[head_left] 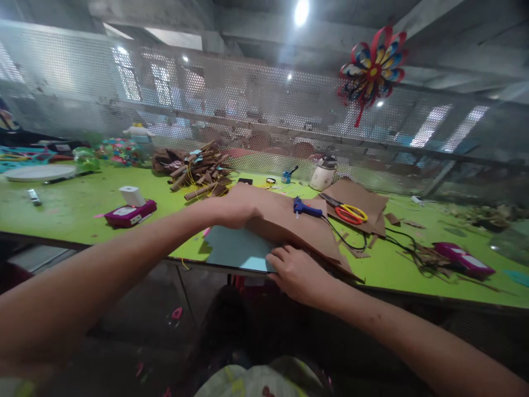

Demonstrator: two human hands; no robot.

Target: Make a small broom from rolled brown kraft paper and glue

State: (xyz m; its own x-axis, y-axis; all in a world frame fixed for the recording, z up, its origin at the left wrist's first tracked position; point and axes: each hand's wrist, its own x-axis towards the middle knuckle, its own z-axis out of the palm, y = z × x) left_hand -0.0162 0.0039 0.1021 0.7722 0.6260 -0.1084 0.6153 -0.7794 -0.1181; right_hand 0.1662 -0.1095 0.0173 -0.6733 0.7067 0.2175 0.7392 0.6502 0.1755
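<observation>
A stack of brown kraft paper sheets [268, 201] lies near the front of the green table, its front edge lifted. My left hand [237, 213] is closed on that raised edge, its fingertips partly hidden. Under it is a light blue sheet of paper [235, 248], reaching to the table's front edge. There my right hand [297, 271] is closed on the blue sheet, below the brown paper. A blue glue gun [306, 208] rests on top of the stack. Scissors with yellow and red handles [349, 213] lie on brown paper to the right.
Behind the stack are a bundle of rolled brown paper pieces [202, 173], a small blue pot [286, 176] and a cream jar [324, 172]. Magenta boxes stand left [130, 213] and right [463, 259]. Dark cords [403, 242] trail across the right side. A colourful pinwheel ornament [373, 71] hangs above.
</observation>
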